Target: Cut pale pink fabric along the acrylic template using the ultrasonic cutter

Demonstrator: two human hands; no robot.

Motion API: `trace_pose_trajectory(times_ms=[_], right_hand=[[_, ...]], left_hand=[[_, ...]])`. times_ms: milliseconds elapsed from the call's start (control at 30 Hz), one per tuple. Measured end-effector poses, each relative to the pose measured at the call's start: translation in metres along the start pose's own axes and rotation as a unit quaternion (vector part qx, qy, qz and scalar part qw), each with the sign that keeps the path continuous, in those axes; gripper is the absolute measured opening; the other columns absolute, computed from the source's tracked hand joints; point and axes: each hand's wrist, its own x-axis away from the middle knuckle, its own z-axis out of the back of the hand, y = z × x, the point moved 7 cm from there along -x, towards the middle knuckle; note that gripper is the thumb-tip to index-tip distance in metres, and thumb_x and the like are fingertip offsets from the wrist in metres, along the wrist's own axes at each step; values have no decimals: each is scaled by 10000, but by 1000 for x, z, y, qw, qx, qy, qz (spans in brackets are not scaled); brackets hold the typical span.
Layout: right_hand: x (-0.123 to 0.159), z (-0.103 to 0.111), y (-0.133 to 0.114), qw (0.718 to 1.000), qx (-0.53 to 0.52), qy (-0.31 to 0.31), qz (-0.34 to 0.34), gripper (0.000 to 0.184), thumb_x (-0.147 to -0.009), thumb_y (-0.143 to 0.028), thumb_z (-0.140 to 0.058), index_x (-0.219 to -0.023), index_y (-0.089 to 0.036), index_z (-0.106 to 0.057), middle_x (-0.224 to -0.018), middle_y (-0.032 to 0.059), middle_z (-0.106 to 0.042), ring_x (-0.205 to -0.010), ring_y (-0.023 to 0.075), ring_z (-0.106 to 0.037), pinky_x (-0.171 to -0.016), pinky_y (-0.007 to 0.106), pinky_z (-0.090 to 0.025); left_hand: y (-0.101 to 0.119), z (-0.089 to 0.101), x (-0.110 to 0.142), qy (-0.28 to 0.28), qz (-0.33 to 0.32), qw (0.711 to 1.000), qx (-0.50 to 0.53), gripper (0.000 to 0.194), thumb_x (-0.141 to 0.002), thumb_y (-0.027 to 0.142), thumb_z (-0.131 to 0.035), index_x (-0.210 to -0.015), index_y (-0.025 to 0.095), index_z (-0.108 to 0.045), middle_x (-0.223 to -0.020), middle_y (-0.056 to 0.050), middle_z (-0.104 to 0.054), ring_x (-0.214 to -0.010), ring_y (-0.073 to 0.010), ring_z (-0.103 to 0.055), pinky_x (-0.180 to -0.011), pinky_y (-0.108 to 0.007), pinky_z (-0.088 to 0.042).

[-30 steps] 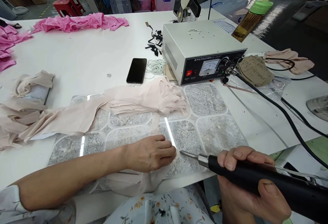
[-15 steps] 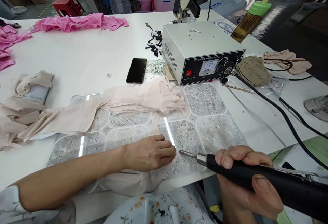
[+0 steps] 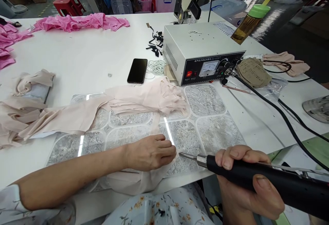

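Observation:
My left hand (image 3: 150, 153) lies on a thin beige fabric piece (image 3: 133, 180) at the near edge of a grey patterned glass plate (image 3: 216, 132), fingers pressed together on the cloth. My right hand (image 3: 246, 184) is wrapped round a black handheld cutting tool (image 3: 259, 178). Its metal tip (image 3: 186, 155) points left and sits just right of my left fingertips, at the fabric's edge. A black cable (image 3: 277, 115) runs from the white control box (image 3: 203, 51) toward the tool.
Beige fabric pieces (image 3: 146, 96) are piled on the plate's far side and at the left (image 3: 23, 115). A black phone (image 3: 137, 70), white elastic loops (image 3: 156, 68), black scraps (image 3: 155, 43), pink fabric (image 3: 79, 22) and a green-capped bottle (image 3: 248, 24) lie farther back.
The tool and my right hand have crept slightly left toward my left fingertips. The left hand stays put on the fabric.

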Motion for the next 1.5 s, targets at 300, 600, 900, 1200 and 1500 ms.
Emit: trace_pose_trajectory(times_ms=[300,600,900,1200,1500], right_hand=[[-1,-2,-2,1000,1,-2,4,155,-733,-308,-617,-845,-203,-633,-742,11,-546,-507,121,-486,-464,329,-446],[0,-4,-2,1000,19,-20,-1,122,-756,-320,-619,-828,-223,-628,-745,4,-532,-525,124,-508,-481,328,-464],[0,-9,-6,1000,-9,-3,16,139,-756,-306,-631,-851,-205,-629,-760,3,-544,-536,111,-518,-498,322,-479],[1,-16,-5,999,-10,-40,23,143,-811,-312,-626,-907,-205,-625,-812,15,-569,-574,120,-568,-525,321,-530],[4,-18,-10,999,-12,-44,7,114,-839,-314,-623,-917,-231,-625,-820,14,-555,-587,115,-582,-560,311,-552]], left_hand=[[0,-2,1,-7,0,1000,-9,193,-988,80,-467,-951,90,-655,-867,-58,-627,-739,-149,-527,-681,-301,-402],[0,-1,0,4,1,1000,-8,144,-975,82,-501,-958,97,-644,-862,-60,-619,-750,-149,-529,-681,-296,-403],[2,2,1,21,-1,1000,1,203,-990,68,-448,-1051,48,-641,-901,-85,-657,-793,-161,-576,-700,-305,-447],[5,4,5,-5,13,1000,-2,244,-994,52,-410,-1115,27,-621,-999,-143,-675,-908,-204,-617,-765,-341,-499],[16,7,10,2,52,998,-32,249,-975,18,-414,-1131,-5,-607,-1043,-151,-672,-961,-228,-612,-807,-381,-520]])
